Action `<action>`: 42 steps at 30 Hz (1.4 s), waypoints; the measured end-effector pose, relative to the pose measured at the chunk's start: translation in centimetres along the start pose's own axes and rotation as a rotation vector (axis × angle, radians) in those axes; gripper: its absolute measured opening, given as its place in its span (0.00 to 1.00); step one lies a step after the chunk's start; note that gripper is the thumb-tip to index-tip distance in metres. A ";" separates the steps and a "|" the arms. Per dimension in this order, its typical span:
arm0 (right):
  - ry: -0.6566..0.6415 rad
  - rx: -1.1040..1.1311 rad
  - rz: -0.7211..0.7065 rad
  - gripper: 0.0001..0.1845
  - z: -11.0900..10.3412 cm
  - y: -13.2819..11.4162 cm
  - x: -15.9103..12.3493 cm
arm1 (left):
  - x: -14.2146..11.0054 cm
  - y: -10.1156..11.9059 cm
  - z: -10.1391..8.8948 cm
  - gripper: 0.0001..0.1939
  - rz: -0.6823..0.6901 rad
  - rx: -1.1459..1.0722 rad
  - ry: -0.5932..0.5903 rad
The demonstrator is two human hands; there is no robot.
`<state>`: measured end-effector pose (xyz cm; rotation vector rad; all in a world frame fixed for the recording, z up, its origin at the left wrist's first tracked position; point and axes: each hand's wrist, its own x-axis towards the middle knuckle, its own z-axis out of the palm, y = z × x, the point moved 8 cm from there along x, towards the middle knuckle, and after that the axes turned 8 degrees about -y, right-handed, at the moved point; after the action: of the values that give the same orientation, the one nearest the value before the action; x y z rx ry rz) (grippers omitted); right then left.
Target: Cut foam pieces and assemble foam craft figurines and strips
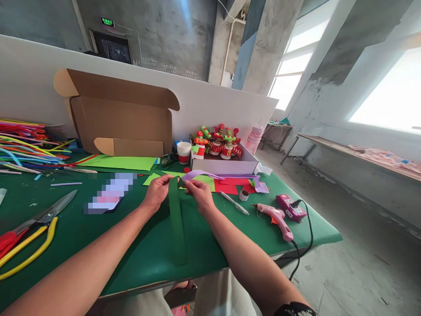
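My left hand pinches the top end of a long dark green paper strip that runs down toward me over the green table. My right hand pinches the same end together with a purple paper strip, which arcs off to the right. Both hands meet above the table's middle, fingers closed on the strips.
Scissors and yellow and red pipe cleaners lie at left. An open cardboard box stands behind. A white box holds paper-cup figures. A pink glue gun, a pen, tape roll and coloured paper sheets lie around.
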<state>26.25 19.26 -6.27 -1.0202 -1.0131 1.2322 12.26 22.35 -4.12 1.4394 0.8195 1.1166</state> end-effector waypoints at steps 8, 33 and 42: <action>-0.026 0.016 -0.002 0.20 0.4 0.0 -0.3 | -0.1 -0.1 -0.1 0.19 -0.018 -0.034 0.015; 0.014 -0.043 0.004 0.15 0.3 0.5 -0.1 | -0.2 -0.5 0.1 0.17 -0.019 -0.104 0.051; -0.042 -0.115 0.025 0.19 1.0 1.0 -0.2 | -0.2 -0.6 0.1 0.16 -0.025 -0.099 0.077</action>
<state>25.04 19.22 -7.04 -1.1026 -1.1174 1.2309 12.35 22.30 -4.77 1.3078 0.8228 1.1838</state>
